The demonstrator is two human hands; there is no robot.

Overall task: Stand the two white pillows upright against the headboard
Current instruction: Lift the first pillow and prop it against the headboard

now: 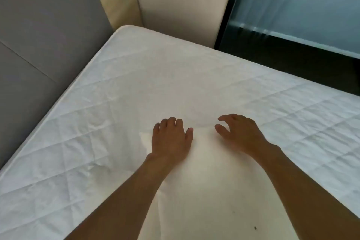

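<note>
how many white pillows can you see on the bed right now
1: a white pillow lies flat on the mattress under both hands. The second is out of view.

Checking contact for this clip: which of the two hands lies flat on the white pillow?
The left hand lies palm-down on the white pillow. The right hand is raised at its far edge, fingers curled and spread.

Both bare forearms reach forward, side by side and a little apart. The left hand [169,138] lies palm down with its fingers curled over at the tips. The right hand [238,132] hovers palm down, fingers spread and loosely bent.
</note>
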